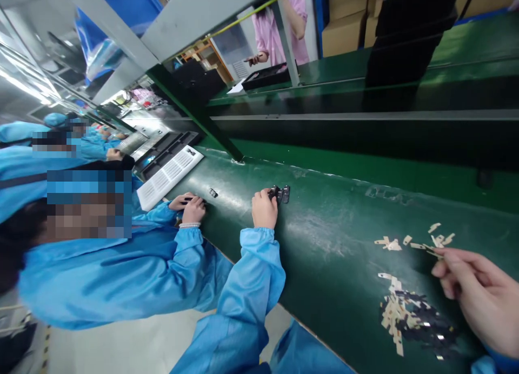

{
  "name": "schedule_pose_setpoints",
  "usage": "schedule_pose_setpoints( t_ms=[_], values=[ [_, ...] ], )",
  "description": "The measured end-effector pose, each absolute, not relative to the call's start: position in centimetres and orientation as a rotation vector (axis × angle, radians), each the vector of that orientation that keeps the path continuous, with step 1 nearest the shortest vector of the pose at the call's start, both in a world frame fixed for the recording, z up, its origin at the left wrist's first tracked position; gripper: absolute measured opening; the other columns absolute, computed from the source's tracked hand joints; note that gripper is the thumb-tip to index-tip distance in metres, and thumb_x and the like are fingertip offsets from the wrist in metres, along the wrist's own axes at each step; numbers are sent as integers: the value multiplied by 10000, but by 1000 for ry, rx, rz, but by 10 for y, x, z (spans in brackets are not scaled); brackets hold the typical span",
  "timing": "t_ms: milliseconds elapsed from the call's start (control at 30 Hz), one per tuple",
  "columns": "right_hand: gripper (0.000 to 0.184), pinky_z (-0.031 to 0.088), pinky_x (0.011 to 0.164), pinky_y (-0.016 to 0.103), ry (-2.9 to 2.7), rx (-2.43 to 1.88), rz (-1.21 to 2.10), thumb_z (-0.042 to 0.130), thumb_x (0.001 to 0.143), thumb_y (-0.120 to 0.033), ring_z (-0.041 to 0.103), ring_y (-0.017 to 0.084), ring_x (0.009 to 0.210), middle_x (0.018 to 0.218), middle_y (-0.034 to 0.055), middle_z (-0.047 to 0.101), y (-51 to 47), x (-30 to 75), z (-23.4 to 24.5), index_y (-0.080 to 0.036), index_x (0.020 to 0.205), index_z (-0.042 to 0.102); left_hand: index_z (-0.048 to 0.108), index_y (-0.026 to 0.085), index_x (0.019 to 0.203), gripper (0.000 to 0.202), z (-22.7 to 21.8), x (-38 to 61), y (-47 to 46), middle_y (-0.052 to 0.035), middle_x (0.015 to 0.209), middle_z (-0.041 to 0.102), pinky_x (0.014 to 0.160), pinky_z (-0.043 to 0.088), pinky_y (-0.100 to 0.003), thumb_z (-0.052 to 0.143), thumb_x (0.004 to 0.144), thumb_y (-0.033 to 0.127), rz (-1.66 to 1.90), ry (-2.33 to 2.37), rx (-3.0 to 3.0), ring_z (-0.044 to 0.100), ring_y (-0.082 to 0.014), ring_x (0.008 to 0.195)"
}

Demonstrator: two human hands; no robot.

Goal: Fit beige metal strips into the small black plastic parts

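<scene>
My left hand [264, 208], in a blue sleeve, reaches out over the green conveyor belt [332, 244] with its fingers closed on a small black metal part [280, 194] that rests on the belt. At the lower right, my right hand [476, 293] has its fingers curled together and pinches a small beige strip [435, 253]. It hovers beside scattered beige strips [421, 240]. Just below lies a heap of beige strips and small dark pieces [411, 315].
A co-worker in blue has both hands [190, 204] on the belt edge, near a lone small black part [213, 192]. Beyond lie a white vented panel [170, 174] and black trays [166, 147]. Behind the belt are a person in pink [279, 33], cardboard boxes [344, 22] and stacked black cases [405, 39].
</scene>
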State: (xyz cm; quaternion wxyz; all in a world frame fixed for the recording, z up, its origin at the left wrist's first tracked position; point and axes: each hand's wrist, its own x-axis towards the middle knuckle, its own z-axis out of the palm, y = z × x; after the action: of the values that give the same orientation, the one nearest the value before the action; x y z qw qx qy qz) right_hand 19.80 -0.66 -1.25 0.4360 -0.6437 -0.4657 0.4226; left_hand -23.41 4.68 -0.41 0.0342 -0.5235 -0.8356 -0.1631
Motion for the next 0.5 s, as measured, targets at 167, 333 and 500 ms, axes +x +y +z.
schedule_pose_setpoints(
  t_ms=[167,333,500],
  values=[
    [236,448,474,449,-1171,-1603,1079,700,875,-574,511,227,508,775,119,674,-7,197,-7,-355,950,747,640,185,1175,266,-3,-230,25,-127,1150,681,1021,492,-424,628,909,176,-489,-2538,-1843,628,-292,1113],
    [239,437,450,372,-1167,-1528,1111,717,894,-518,516,189,498,754,101,672,-4,194,-2,-289,958,744,667,203,1120,278,5,-231,11,-109,1133,728,1025,509,-430,668,851,135,-602,-2571,-1914,663,-285,1104],
    [231,416,442,315,-1152,-1471,1137,707,924,-465,515,148,477,732,75,678,-2,190,1,-238,957,738,669,174,1171,287,15,-228,7,-104,1129,761,936,584,-384,638,889,215,-929,-2659,-1953,730,-234,1023]
  ],
)
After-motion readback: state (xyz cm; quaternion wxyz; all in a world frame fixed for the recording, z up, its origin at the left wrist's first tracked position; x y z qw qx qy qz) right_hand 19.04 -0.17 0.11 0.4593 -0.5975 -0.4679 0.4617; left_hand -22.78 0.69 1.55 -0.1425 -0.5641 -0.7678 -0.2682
